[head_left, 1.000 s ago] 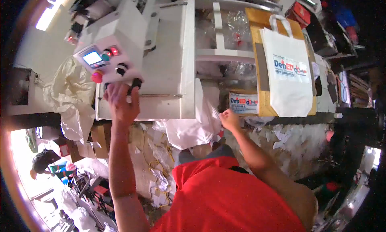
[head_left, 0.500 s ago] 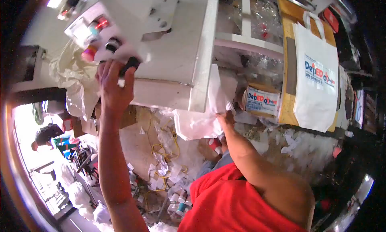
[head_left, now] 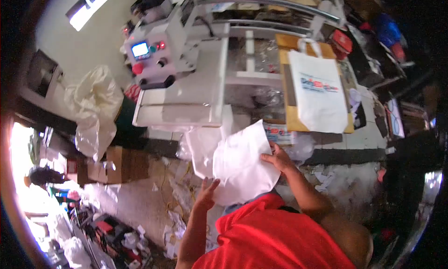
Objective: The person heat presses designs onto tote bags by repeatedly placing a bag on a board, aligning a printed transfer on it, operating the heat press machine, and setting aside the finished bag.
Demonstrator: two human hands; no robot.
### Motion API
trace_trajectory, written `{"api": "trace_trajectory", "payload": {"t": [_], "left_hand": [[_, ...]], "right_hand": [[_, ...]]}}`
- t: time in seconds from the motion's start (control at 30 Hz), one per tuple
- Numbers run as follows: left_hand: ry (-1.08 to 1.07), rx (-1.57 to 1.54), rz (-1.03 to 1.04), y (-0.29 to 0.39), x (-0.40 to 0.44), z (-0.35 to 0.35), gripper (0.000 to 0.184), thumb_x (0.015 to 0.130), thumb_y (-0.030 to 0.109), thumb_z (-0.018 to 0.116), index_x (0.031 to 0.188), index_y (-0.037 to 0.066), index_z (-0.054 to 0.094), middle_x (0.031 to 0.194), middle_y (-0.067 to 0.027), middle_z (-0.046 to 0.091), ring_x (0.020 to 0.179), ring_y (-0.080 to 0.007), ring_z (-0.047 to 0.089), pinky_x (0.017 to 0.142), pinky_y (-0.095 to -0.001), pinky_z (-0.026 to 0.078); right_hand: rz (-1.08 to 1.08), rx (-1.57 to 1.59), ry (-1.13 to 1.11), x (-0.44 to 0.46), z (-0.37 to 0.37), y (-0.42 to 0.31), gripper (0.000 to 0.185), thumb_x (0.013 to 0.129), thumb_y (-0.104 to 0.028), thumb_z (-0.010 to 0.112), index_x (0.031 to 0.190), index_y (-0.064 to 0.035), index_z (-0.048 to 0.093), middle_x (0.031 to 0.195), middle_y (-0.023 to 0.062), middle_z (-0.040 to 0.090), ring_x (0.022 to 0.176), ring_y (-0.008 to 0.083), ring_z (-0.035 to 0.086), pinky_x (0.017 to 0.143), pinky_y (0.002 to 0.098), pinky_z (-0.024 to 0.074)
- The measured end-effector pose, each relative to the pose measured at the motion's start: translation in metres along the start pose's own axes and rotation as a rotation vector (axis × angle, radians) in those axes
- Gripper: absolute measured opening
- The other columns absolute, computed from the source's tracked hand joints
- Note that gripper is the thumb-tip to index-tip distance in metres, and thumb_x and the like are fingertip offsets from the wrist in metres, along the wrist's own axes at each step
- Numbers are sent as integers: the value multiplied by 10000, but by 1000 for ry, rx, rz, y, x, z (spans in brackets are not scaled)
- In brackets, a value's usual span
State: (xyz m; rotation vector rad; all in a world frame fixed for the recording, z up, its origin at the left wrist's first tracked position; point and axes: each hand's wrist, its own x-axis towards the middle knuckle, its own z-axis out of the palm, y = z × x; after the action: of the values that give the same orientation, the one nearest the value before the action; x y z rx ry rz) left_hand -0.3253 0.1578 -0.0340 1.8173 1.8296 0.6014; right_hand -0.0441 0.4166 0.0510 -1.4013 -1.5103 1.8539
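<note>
A blank white fabric bag (head_left: 245,164) is stretched between my two hands in front of my red shirt. My right hand (head_left: 280,160) grips its right edge, with the thumb on top. At the lower left edge my left hand (head_left: 206,194) pinches it between thumb and fingers. Behind it, more white fabric (head_left: 198,150) hangs below the front of a white machine table (head_left: 175,114). Above that table stands a control panel (head_left: 148,59) with a lit screen, a red button and a black handle (head_left: 157,83).
A printed white tote bag (head_left: 318,94) lies on a yellow-brown board (head_left: 283,59) at the right. Crumpled cream sheeting (head_left: 95,108) hangs at the left, above a cardboard box (head_left: 109,166). Scraps and a yellow cord litter the floor. Another person (head_left: 45,175) is at the far left.
My left hand has let go of the black machine handle and come down to the bag. My right hand has brought the white bag toward me. The view has shifted back.
</note>
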Motion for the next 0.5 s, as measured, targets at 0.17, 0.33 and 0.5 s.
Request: {"api": "trace_trajectory", "payload": {"t": [0.17,0.33,0.5], "left_hand": [[460,-894,-395,170,108,-177,746,868,13,689,1508,138,326,1288,-196,563,1048,-268,620,790,-359,567],[576,-463,82,276,242,-242,633,898,31,657,1464,71,376,1291,-222,561,1132,-242,586,848,-354,543],[1290,42,693,409,340,-261,503,974,137,601,1410,-6,395,1248,-225,563,1133,-300,573,958,-382,478]], "right_hand": [[-286,65,108,-63,-61,-112,812,799,-141,811,1492,-94,390,1107,101,658,952,176,631,877,312,509],[-594,-77,284,-81,-174,-247,591,847,-155,749,1388,-119,513,1172,66,630,926,118,590,836,283,498],[-1619,-188,746,-115,-277,-344,381,964,-155,641,1311,-30,544,1181,117,643,1023,159,613,888,312,501]]}}
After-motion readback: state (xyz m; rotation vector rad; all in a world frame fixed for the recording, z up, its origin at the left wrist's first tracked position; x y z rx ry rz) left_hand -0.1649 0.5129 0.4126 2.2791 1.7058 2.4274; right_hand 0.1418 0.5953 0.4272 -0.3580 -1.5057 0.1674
